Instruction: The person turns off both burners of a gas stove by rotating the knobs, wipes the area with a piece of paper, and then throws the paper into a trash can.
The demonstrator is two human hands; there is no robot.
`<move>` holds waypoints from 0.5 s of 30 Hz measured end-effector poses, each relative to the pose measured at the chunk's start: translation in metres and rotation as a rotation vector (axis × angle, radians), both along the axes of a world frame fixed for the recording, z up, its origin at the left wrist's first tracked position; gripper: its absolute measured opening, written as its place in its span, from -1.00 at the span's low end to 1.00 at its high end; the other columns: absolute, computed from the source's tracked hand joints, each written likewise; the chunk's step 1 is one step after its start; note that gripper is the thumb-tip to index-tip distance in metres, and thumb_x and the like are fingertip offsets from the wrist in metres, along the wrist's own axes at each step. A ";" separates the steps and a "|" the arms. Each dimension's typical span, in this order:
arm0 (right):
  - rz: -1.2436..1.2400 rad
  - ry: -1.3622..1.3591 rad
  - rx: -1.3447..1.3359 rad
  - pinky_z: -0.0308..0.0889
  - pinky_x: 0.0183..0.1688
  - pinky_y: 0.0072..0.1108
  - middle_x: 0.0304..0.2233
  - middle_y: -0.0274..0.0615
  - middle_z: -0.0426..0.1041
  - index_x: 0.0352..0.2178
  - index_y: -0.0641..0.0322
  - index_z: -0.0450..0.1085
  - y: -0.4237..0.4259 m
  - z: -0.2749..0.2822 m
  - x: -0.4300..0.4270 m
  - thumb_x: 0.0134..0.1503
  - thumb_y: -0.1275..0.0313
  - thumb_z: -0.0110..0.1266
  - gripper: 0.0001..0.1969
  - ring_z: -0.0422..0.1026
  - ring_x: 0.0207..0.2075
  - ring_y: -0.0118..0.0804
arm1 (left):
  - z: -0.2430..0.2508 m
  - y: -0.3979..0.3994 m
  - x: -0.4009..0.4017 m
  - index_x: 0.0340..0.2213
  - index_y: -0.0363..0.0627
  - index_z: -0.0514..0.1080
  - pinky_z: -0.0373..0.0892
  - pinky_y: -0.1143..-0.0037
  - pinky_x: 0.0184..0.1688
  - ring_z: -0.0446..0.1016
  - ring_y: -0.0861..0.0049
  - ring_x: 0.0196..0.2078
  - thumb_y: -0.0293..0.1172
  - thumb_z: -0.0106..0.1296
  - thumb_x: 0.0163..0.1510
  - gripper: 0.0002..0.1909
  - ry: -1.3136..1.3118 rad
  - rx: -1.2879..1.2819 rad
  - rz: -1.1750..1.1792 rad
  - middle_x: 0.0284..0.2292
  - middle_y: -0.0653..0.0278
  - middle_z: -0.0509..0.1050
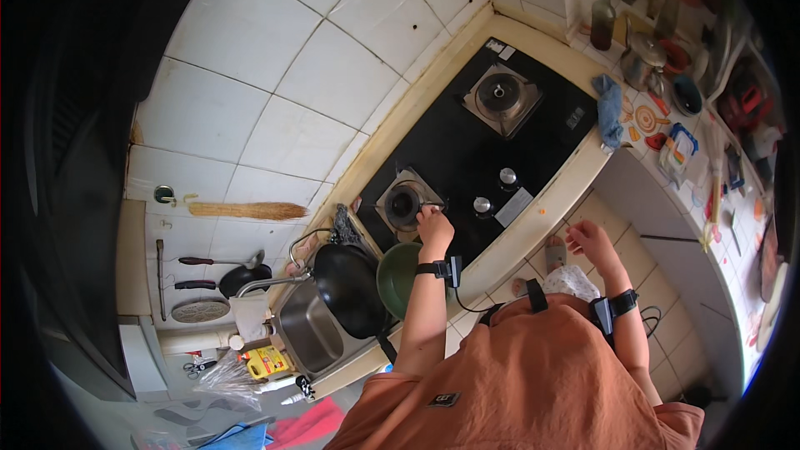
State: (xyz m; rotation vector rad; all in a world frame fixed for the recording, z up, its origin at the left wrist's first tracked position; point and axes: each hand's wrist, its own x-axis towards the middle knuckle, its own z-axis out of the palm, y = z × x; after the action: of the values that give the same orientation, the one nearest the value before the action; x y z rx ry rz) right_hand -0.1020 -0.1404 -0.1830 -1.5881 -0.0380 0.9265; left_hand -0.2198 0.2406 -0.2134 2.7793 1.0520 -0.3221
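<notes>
My left hand (435,229) is at the near edge of the left burner (403,205) of a black glass gas hob (450,144), its fingertips touching or close to the pan support; whether they grip it I cannot tell. My right hand (587,242) hangs in the air beyond the hob's front edge, fingers loosely curled, with nothing seen in it. A green basin (394,281) lies partly under my left wrist. Beside it a black wok (350,290) rests over the steel sink (309,325). Two metal knobs (482,205) are on the hob.
The right burner (500,92) has its own support. A blue cloth (608,111) drapes at the hob's right corner, near a metal kettle (644,59) and a glass bottle (603,22). A straw brush (250,210) and a ladle (225,260) hang on the tiled wall; a yellow bottle (265,362) stands beyond the sink.
</notes>
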 end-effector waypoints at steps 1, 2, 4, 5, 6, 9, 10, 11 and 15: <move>0.001 0.018 -0.006 0.40 -0.36 -0.64 -0.40 -0.25 0.49 -0.22 0.33 0.40 -0.001 -0.001 0.001 0.27 0.38 -0.06 -0.79 0.47 -0.42 -0.46 | 0.003 -0.004 0.004 -0.08 -0.36 0.38 0.30 0.26 0.03 0.21 0.06 0.06 -0.55 -0.06 0.04 -0.63 0.001 -0.001 -0.002 -0.01 0.11 0.28; 0.000 0.019 -0.007 0.40 -0.36 -0.64 -0.40 -0.25 0.49 -0.22 0.33 0.40 -0.004 -0.002 0.003 0.27 0.38 -0.06 -0.79 0.47 -0.42 -0.46 | 0.006 -0.009 0.008 -0.09 -0.36 0.39 0.30 0.26 0.04 0.22 0.06 0.06 -0.54 -0.07 0.04 -0.64 -0.017 0.017 -0.057 0.00 0.10 0.30; -0.004 0.041 -0.031 0.40 -0.36 -0.63 -0.40 -0.25 0.49 -0.22 0.33 0.40 -0.006 -0.001 0.004 0.27 0.37 -0.05 -0.79 0.47 -0.42 -0.46 | -0.006 -0.015 0.002 -0.12 -0.39 0.42 0.30 0.27 0.06 0.24 0.07 0.05 -0.51 -0.09 0.05 -0.65 -0.093 0.108 -0.134 0.02 0.07 0.35; 0.003 0.046 -0.029 0.40 -0.36 -0.63 -0.40 -0.25 0.49 -0.22 0.33 0.40 -0.006 -0.004 0.004 0.27 0.37 -0.05 -0.79 0.47 -0.42 -0.46 | -0.011 -0.017 -0.003 -0.11 -0.42 0.41 0.27 0.29 0.09 0.27 0.07 0.03 -0.50 -0.12 0.06 -0.64 -0.122 0.145 -0.164 0.00 0.07 0.37; 0.000 0.056 -0.029 0.40 -0.36 -0.63 -0.40 -0.25 0.49 -0.22 0.33 0.40 -0.005 -0.005 0.004 0.27 0.37 -0.05 -0.79 0.47 -0.42 -0.46 | -0.026 -0.015 -0.013 -0.10 -0.43 0.41 0.25 0.30 0.11 0.29 0.08 0.01 -0.49 -0.12 0.07 -0.63 -0.187 0.312 -0.254 -0.01 0.07 0.39; -0.002 0.054 -0.026 0.40 -0.36 -0.63 -0.40 -0.25 0.49 -0.22 0.33 0.39 0.001 -0.005 0.007 0.27 0.37 -0.05 -0.79 0.47 -0.42 -0.46 | -0.038 -0.011 -0.022 -0.08 -0.43 0.40 0.21 0.32 0.14 0.32 0.11 -0.01 -0.46 -0.15 0.09 -0.61 -0.234 0.474 -0.310 -0.04 0.06 0.41; -0.010 0.040 -0.018 0.40 -0.36 -0.63 -0.40 -0.25 0.49 -0.22 0.33 0.39 0.002 -0.004 0.009 0.27 0.38 -0.05 -0.79 0.47 -0.41 -0.46 | -0.036 -0.012 -0.019 -0.07 -0.42 0.40 0.20 0.31 0.15 0.33 0.13 -0.02 -0.45 -0.16 0.11 -0.61 -0.220 0.470 -0.284 -0.05 0.05 0.42; -0.008 0.040 -0.023 0.40 -0.36 -0.63 -0.40 -0.25 0.49 -0.22 0.33 0.39 0.003 -0.004 0.009 0.27 0.38 -0.05 -0.79 0.47 -0.41 -0.46 | -0.032 -0.011 -0.019 -0.07 -0.42 0.40 0.20 0.31 0.15 0.33 0.13 -0.02 -0.45 -0.16 0.11 -0.61 -0.221 0.466 -0.281 -0.05 0.05 0.42; 0.000 0.043 -0.009 0.40 -0.36 -0.63 -0.40 -0.25 0.50 -0.22 0.33 0.39 0.002 -0.006 0.012 0.27 0.38 -0.05 -0.79 0.47 -0.42 -0.46 | -0.002 -0.012 -0.012 -0.20 -0.40 0.50 0.21 0.27 0.11 0.36 0.17 -0.05 -0.45 -0.15 0.09 -0.66 0.199 0.208 -0.145 -0.13 0.03 0.45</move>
State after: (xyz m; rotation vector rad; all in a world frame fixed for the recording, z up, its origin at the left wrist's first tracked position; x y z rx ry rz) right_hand -0.0897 -0.1385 -0.1887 -1.5758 -0.0045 0.9615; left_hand -0.2323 0.2288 -0.2151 3.0712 0.9762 -0.5465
